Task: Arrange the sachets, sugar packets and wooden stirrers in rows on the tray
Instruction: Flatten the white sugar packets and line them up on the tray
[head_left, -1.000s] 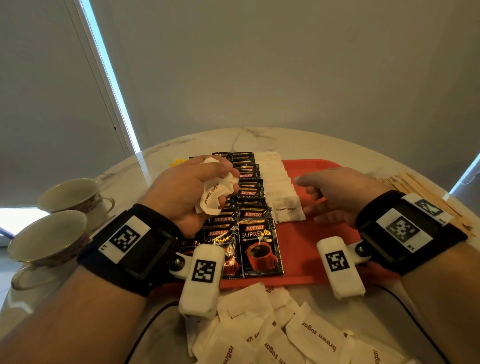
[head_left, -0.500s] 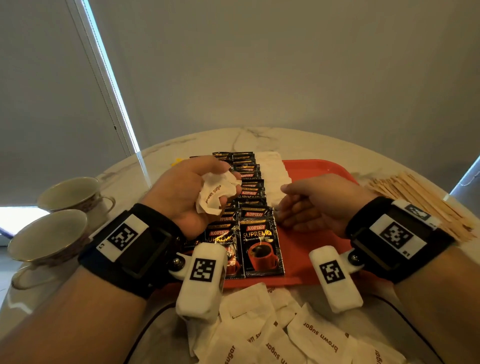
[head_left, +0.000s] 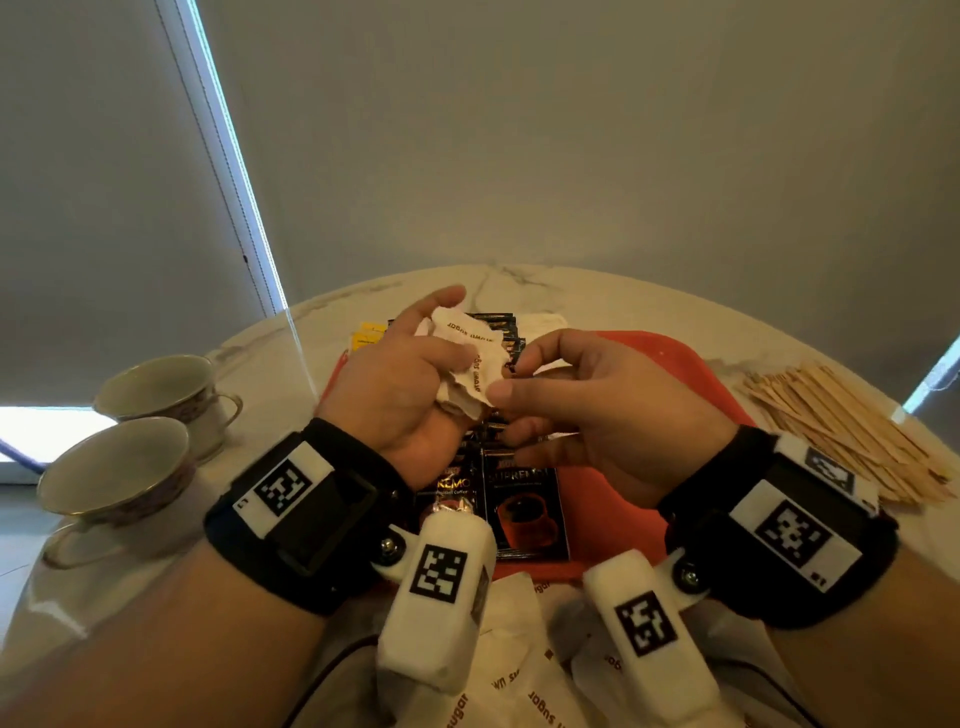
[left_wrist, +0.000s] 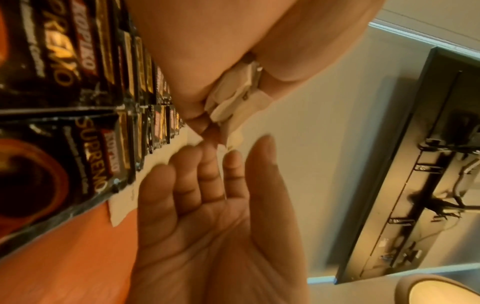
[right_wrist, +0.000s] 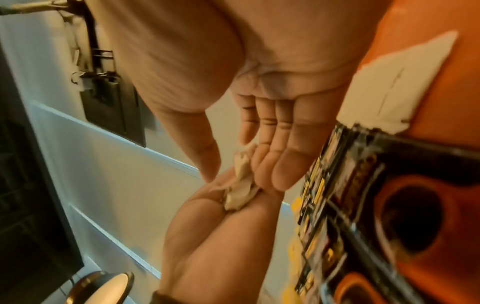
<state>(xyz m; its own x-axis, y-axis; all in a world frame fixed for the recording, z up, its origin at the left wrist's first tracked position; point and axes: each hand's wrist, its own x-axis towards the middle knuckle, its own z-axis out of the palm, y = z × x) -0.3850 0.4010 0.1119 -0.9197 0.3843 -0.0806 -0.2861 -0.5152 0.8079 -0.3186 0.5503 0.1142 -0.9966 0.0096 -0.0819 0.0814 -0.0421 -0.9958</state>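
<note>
Since a second ago, the right hand (head_left: 587, 410) has left the tray and risen to meet the left hand (head_left: 410, 384) above the coffee sachets (head_left: 524, 499). Left fingers curl round a crumpled bunch of sugar packets (head_left: 470, 358); the right thumb and fingertips pinch its near edge. Below, the sachets lie in two overlapping rows on the red tray (head_left: 670, 364), with a row of white sugar packets beside them. More loose packets (head_left: 524, 675) lie on the surface near the wrists, wooden stirrers (head_left: 841, 421) are piled to the right, and two cups (head_left: 130, 467) stand left.
</note>
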